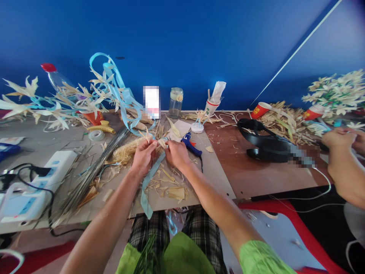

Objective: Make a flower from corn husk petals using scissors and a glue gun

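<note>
Over the work table, my left hand point(144, 154) pinches a small dried corn-husk flower point(147, 135), its pale petals sticking up past the fingertips. Close beside it, my right hand point(177, 152) has its fingers closed on a pale strip of husk point(163, 143). A light blue ribbon point(150, 180) hangs from between the hands towards the table edge; which fingers hold it is hidden. Right of my right hand lies a blue glue gun point(191, 144). Husk scraps point(176, 193) are scattered below, and a bundle of thin wires point(105, 160) lies to the left.
A white power strip point(61, 163) with black cords occupies the left. Husk-flower branches point(57, 102) with blue ribbon stand behind it. A glass jar point(176, 102) and paper cup point(212, 107) line the wall. Rightward are a black headset point(265, 142) and another person's hands point(339, 139).
</note>
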`<act>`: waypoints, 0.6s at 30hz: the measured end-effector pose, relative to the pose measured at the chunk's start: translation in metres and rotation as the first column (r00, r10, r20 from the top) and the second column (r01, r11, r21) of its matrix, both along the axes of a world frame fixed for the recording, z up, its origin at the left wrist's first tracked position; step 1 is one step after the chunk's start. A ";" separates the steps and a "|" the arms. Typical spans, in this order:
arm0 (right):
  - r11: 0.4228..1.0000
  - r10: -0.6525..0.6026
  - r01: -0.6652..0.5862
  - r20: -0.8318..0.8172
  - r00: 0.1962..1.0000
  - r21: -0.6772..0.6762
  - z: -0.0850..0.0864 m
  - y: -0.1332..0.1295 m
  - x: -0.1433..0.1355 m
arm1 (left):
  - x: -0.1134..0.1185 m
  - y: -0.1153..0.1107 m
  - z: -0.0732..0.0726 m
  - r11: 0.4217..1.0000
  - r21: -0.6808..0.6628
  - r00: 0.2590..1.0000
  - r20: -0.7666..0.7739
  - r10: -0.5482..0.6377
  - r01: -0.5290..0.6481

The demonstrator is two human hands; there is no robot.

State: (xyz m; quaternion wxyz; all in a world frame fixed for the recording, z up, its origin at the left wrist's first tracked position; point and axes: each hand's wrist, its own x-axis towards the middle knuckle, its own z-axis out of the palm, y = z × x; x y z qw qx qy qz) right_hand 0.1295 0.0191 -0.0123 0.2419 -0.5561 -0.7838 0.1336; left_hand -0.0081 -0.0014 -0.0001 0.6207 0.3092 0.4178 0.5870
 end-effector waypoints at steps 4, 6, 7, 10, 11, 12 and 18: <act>0.988 -0.131 0.066 -0.522 0.843 -0.141 0.003 0.009 0.006 | -0.001 0.001 -0.001 1.000 -0.017 0.999 -0.033 0.013 -0.013; 0.962 -0.182 -0.042 -0.750 0.636 -0.268 0.005 0.012 0.006 | -0.002 0.002 -0.002 1.000 -0.022 1.000 -0.026 0.007 -0.008; 0.940 -0.209 -0.123 -0.821 0.532 -0.319 0.005 0.012 0.004 | -0.001 0.002 -0.002 1.000 -0.024 1.000 -0.024 0.000 0.000; 0.882 -0.267 -0.288 -0.899 0.346 -0.373 0.007 0.008 -0.001 | 0.000 0.000 -0.001 0.999 -0.018 1.000 -0.012 -0.029 0.029; 0.877 -0.267 -0.307 -0.906 0.329 -0.370 0.008 0.007 -0.003 | 0.001 0.000 -0.001 0.999 -0.009 0.999 -0.005 -0.038 0.038; 0.875 -0.259 -0.319 -0.908 0.328 -0.365 0.008 0.006 -0.005 | 0.001 0.000 -0.001 0.999 0.001 0.999 -0.001 -0.045 0.045; 0.872 -0.161 -0.347 -0.872 0.463 -0.345 0.007 0.001 -0.008 | 0.000 0.002 -0.008 1.000 -0.017 0.999 -0.049 -0.021 0.020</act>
